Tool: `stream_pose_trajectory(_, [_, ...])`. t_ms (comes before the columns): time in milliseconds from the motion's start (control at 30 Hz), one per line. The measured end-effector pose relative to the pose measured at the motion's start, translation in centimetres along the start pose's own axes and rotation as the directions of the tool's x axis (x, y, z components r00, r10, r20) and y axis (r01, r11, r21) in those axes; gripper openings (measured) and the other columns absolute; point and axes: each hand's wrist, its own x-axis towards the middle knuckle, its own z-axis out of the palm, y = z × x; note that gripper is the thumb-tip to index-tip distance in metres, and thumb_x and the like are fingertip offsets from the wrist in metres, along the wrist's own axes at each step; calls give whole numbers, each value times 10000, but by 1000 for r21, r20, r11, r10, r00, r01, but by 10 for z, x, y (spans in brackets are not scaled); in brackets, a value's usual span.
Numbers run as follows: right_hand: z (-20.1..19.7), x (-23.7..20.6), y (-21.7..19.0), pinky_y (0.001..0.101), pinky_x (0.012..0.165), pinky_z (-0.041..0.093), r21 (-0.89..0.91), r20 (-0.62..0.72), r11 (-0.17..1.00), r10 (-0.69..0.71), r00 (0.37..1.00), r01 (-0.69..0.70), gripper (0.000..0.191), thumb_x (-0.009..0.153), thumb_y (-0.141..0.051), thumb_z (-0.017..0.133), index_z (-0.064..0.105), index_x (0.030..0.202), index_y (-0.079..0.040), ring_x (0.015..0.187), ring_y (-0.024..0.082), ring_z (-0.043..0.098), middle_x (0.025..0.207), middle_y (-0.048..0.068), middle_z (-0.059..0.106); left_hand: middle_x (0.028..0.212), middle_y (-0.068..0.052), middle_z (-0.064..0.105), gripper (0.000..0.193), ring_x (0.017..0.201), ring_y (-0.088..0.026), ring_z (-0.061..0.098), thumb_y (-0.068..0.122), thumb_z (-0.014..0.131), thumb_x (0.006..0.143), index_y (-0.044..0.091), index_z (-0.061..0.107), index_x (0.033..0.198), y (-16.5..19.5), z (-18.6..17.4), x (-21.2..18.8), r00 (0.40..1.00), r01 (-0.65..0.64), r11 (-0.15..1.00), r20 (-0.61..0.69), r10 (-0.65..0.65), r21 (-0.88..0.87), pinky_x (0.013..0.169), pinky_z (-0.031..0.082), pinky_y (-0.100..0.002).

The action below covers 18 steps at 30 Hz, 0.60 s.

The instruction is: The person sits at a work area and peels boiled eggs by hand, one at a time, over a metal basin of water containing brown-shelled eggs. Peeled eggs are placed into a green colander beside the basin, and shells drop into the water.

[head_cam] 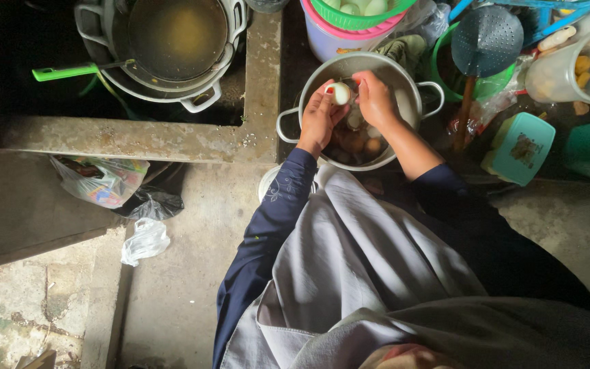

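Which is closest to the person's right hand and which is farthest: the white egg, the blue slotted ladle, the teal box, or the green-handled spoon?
From the right hand, in the head view:
1. White egg, touching its fingers, over the metal pot.
2. Blue slotted ladle, up and to the right.
3. Teal box, lower right, a bit farther.
4. Green-handled spoon, far left by the wok.

Left hand (319, 117) bare, no ring or band visible. Right hand (375, 99) bare likewise. Dark navy long sleeve (268, 225) behind left wrist, cuff ending just short of it, pale floral pattern stitched near cuff. Matching navy sleeve (445, 188) on right arm, pushed further back from hand, forearm uncovered. Pale grey cloth (349, 266) draped between both sleeves, soft folds, seam edges showing. Dark garment beneath on right side.
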Motion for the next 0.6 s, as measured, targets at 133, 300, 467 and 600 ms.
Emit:
stream_pose_trajectory(133, [-8,2,10,301,716,554,-732,-41,550,-625,780,402,239,1035,-222,334,566,980,-212,849,171,697,948,11,707,1186,-105,682,378,1066,-244,698,333,491,1087,82,530,1367,-2,2,4,994,55,997,-90,-59,-51,892,608,-406])
stream_pose_trajectory(300, [0,15,10,244,655,514,391,230,892,143,963,-225,191,1069,-207,641,658,1161,-40,853,74,650,1030,3,724,1162,-127,693,364,1027,-255,717,345,518,1084,48,555,1292,-3,5,8,985,98,995,-137,-101,-29,863,613,-386])
stream_pose_trajectory(467, [2,17,11,251,606,526,331,242,922,124,962,-202,215,1022,-155,635,667,1181,-14,701,96,659,936,39,715,1119,-91,701,353,975,-223,705,359,521,1068,62,582,1249,-3,7,12,981,116,992,-155,-121,-42,859,614,-391])
stream_pose_trajectory(600, [-7,13,17,269,598,562,153,159,985,60,986,-84,187,990,-73,588,687,1125,9,674,123,724,862,64,726,1012,-42,686,316,861,-167,675,362,547,1045,88,608,1189,-5,8,18,960,133,990,-239,-143,-54,803,609,-344])
